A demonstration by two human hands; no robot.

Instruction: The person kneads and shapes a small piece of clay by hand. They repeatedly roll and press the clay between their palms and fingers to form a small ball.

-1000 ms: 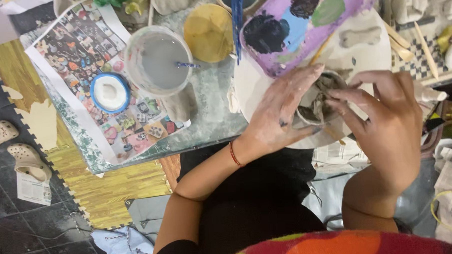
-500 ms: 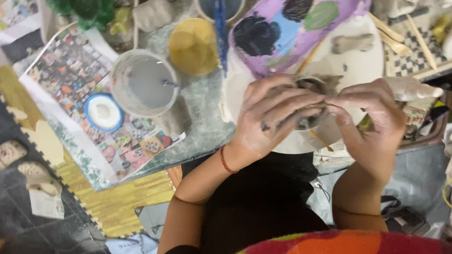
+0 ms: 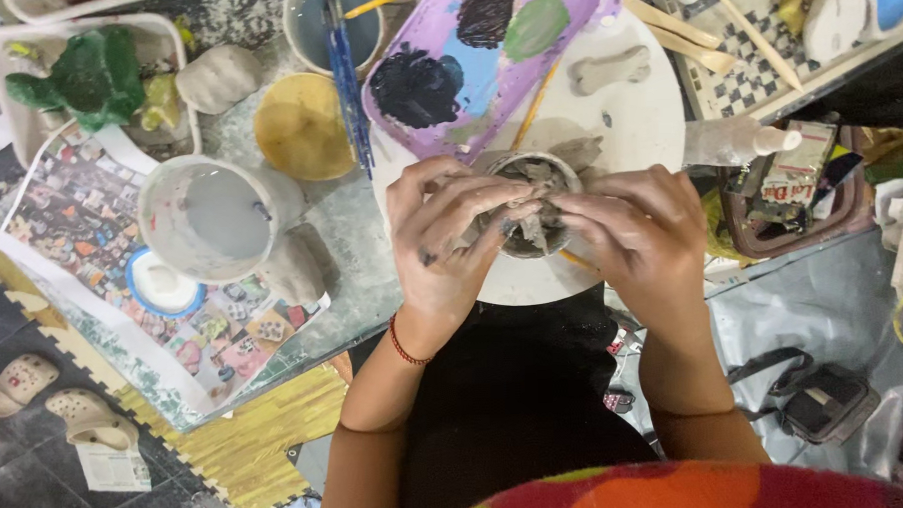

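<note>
A small grey clay bowl point(image 3: 531, 184) with clay scraps inside sits at the near edge of a round white turntable point(image 3: 639, 117). My left hand point(image 3: 449, 242) wraps its left side, fingers curled over the rim. On the right side my right hand point(image 3: 639, 239) presses against the bowl, fingertips reaching into it. Both hands are smeared with grey clay. A red thread bracelet circles my left wrist.
A purple paint palette point(image 3: 485, 53) lies behind the bowl. A white tub of cloudy water point(image 3: 210, 217), a yellow dish point(image 3: 302, 124), a cup with brushes point(image 3: 334, 28) and clay lumps point(image 3: 294, 267) sit left. Wooden tools point(image 3: 679, 31) and a white bottle point(image 3: 733, 141) lie right.
The view has shifted, so the table sits lower in frame. Both hands have closed tighter around the clay bowl, fingers now meeting over its rim.
</note>
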